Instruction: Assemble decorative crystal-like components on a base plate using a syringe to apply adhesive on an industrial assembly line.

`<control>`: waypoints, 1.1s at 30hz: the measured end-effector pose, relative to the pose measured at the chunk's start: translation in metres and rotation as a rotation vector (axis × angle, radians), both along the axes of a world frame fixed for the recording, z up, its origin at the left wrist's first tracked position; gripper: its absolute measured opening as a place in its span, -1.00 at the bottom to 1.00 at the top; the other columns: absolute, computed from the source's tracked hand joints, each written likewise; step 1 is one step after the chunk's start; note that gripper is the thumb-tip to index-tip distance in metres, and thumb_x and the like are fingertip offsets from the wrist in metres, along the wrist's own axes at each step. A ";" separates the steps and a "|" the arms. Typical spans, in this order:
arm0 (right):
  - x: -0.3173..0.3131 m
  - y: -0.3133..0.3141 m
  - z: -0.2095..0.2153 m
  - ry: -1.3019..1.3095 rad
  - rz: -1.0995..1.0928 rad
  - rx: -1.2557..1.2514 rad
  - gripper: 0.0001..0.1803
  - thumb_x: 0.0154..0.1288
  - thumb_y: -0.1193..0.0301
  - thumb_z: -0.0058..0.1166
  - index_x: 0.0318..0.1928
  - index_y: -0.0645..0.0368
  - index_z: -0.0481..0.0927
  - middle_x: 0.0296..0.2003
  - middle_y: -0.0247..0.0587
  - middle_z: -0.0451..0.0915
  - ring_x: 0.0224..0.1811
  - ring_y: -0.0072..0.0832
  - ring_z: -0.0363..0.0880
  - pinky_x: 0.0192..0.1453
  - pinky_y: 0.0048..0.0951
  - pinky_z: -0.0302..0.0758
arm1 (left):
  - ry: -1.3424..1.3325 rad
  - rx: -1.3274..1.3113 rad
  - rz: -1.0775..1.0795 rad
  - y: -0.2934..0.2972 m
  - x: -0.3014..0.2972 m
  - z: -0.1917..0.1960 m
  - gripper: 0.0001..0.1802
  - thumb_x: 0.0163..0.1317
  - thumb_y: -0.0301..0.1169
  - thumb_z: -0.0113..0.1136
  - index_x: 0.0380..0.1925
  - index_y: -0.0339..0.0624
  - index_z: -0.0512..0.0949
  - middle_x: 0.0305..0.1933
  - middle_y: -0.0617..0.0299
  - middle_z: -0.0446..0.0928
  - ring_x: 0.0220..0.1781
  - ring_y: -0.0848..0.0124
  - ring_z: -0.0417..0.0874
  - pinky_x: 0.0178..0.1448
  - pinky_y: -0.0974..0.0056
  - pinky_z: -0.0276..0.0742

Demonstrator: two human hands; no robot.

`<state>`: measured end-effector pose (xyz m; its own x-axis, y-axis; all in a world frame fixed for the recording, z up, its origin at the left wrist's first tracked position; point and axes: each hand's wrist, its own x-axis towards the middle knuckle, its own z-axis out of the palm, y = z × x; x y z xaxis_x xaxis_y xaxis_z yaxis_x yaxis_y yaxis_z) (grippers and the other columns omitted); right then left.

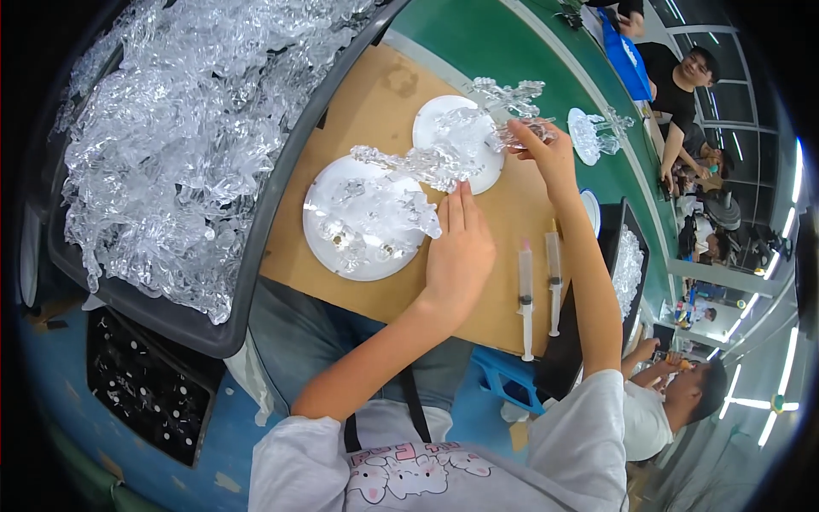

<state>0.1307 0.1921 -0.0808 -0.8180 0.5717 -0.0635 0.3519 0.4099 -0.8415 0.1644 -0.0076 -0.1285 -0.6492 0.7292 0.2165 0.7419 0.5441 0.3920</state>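
Observation:
On a brown cardboard sheet [341, 111] lie two round white discs with clear plastic parts on them. The nearer disc [320, 243] carries several shiny, lumpy pieces. Over the edge of the farther disc [435, 111], my left hand [461, 252] has its fingertips closed against a clear sculpted plastic piece [444, 166]; its thumb is hidden. My right hand [546, 154] pinches a clear branching plastic piece [512, 98] at the right of that disc. Two syringes [526, 299] lie side by side on the cardboard, left of my right forearm.
A large black bin [247, 282] heaped with clear plastic parts [188, 154] fills the left. Another disc with a clear figure [584, 136] stands on the green table [444, 43]. A black tray of clear parts [627, 269] is at right. Other people sit beyond.

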 end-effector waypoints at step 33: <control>-0.004 -0.042 0.000 -0.030 0.064 0.599 -0.78 0.13 0.39 0.33 -0.24 0.24 0.69 -0.48 -0.22 0.68 -0.50 -0.66 0.54 -0.37 -0.58 0.45 | 0.112 -0.028 0.024 0.005 -0.002 0.005 -0.44 0.10 -0.21 0.22 0.01 -0.42 0.47 0.22 -0.25 0.39 0.33 -0.03 0.34 0.40 0.12 0.25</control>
